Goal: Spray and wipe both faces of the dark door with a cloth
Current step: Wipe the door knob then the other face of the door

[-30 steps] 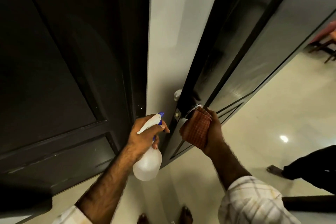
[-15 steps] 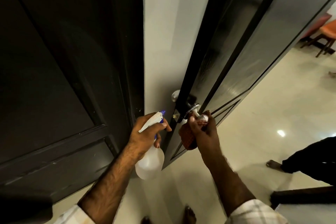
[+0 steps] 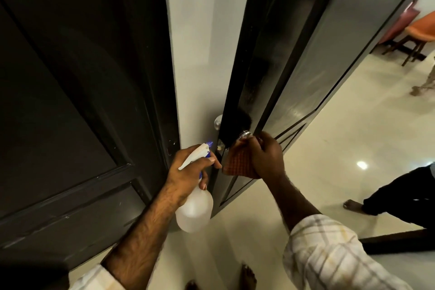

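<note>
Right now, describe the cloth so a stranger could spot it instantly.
Find the open dark door right of the pale wall. At its edge a right hand grips the metal knob; the cloth hangs under that hand. It alone is orange-brown and checked, unlike the white spray bottle beside it.

You have 1 view only, from the head camera, so nothing is shared with a second view. It looks forward and steeply down along the dark door, which stands edge-on just ahead of you, the pale wall to its left. Your left hand and right hand sit close, near the middle of the frame. The wide lens bends straight lines, and the floor fills the lower right.
</note>
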A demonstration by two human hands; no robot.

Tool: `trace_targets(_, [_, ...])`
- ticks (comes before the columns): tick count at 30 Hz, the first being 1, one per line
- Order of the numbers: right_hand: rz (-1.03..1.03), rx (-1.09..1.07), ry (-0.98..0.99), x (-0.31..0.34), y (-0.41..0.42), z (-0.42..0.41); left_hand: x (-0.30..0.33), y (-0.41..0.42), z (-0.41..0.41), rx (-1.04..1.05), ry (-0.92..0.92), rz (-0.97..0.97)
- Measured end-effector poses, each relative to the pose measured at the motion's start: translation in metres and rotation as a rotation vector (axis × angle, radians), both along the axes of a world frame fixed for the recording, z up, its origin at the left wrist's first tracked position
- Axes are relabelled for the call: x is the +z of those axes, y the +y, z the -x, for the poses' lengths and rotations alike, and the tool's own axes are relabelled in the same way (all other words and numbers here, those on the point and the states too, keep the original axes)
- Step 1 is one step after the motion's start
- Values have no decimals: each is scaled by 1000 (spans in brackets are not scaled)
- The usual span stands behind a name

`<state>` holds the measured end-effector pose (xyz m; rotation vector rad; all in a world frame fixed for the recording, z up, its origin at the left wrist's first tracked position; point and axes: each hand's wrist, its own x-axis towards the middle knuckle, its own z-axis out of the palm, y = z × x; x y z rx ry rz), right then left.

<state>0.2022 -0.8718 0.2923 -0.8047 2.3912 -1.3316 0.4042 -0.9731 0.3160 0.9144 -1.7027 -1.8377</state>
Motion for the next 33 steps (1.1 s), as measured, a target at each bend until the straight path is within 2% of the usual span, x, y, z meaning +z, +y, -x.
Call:
trace_targets(3, [-28,-141,-517,7,-4,9,-4,0,6,-12,-3,-15])
trace_targets(5, [31,-190,-834,12,-1,17,-5,0,9,-15,0,-39])
trace_targets(7, [42,-197,-944,12,4,25,-5,0,12,-29,14,-33])
trace_targets(8, [-24,-200,-873,12,5,27,-5,0,12,-44,22,-20])
trace_targets(10, [-125,-272,-584,7,6,29,-5,0,11,-57,28,-7])
trace_targets(13, [92,-347,-329,20,11,22,-6,-4,4,-27,29,-1])
trace_targets(15, [175,-191,-129,30,18,5,-5,-5,1,0,43,-5])
trace_targets(16, [152,-73,0,30,22,-5,-5,-5,0,16,48,-12])
trace_targets(19, [-104,147,446,3,28,-30,-6,-7,-2,54,44,-39])
trace_targets(22, [-198,169,640,-21,32,-37,-10,-7,1,25,30,-13])
trace_targets(25, [-198,168,707,-17,33,-23,-10,-4,8,-14,21,-7])
trace_targets(27, [-156,130,610,-4,27,-17,-9,-2,14,-28,26,2])
trace_targets(28, [-123,104,499,2,23,-13,-9,0,18,-35,33,1])
trace_targets(30, [-85,46,169,12,8,-2,-6,1,25,-40,45,12])
trace_targets(33, [-231,-88,-312,22,-3,17,-2,5,33,-41,47,28])
